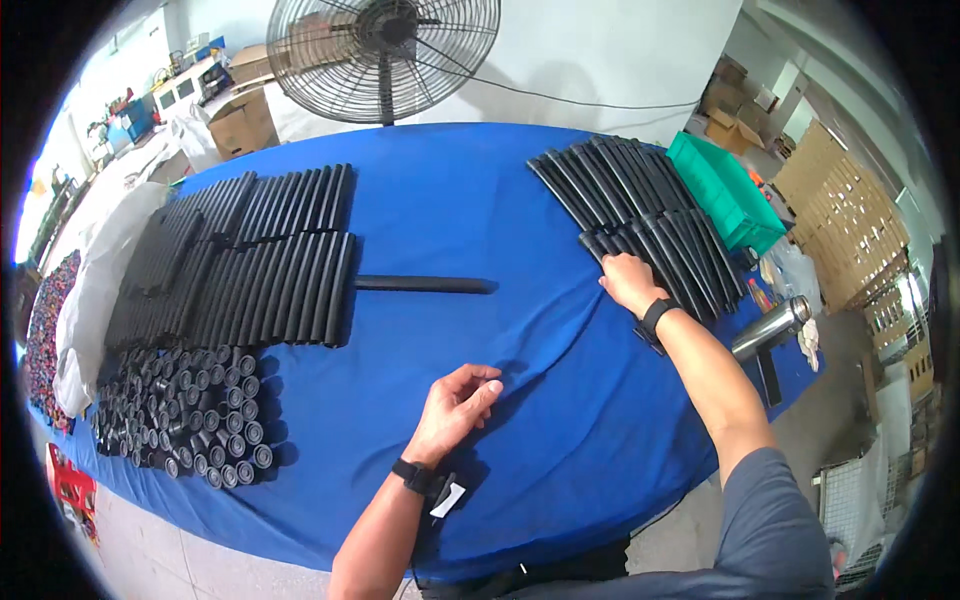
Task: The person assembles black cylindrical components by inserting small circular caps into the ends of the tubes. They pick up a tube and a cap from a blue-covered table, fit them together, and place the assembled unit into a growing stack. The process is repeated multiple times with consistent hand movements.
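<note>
My right hand [631, 282] reaches to the near left edge of the right-hand stack of black tubes [690, 255]. Its fingers are closed on a black tube there, mostly hidden under the hand. My left hand [458, 408] hovers over the blue cloth with nothing in it, fingers loosely bent and the thumb a little apart from the index finger. Beyond it a single black tube [425, 285] lies crosswise, its left end by the left-hand stack of black tubes [290, 285]. Many round black caps [205, 415] are spread in front of that stack.
A blue cloth [440, 200] covers the table. At the right are a green bin [725, 190] and a steel flask [775, 328] lying on its side. White plastic sheeting [95, 310] lines the left edge. A large fan [385, 50] stands behind the table.
</note>
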Motion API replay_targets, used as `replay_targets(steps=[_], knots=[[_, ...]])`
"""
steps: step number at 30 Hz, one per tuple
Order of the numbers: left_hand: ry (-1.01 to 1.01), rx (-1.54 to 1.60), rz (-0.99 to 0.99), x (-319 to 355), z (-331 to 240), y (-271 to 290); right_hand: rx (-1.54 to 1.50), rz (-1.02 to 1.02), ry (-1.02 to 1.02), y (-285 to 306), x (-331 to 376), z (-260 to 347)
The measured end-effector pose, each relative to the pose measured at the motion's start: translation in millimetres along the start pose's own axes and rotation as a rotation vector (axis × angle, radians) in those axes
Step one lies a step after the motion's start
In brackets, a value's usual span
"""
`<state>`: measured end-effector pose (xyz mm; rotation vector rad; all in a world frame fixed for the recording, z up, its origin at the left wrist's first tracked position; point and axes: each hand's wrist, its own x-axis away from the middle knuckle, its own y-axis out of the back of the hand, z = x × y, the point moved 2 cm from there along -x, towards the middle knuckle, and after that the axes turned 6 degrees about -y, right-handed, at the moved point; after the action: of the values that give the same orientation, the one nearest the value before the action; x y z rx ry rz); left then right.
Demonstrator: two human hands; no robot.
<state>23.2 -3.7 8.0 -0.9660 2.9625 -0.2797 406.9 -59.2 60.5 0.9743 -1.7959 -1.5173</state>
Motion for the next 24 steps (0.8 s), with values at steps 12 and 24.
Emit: replay_targets(steps=[12, 24], knots=[[-0.053, 0.007, -0.101, -1.7, 11.2, -5.0, -0.462, -0.288, 0.501, 16.3, 12.2, 184.8], [-0.085, -0.085, -0.139, 0.8, 5.7, -8.6, -0.760, 0.077, 0.425, -4.3, 60.9, 167.5]])
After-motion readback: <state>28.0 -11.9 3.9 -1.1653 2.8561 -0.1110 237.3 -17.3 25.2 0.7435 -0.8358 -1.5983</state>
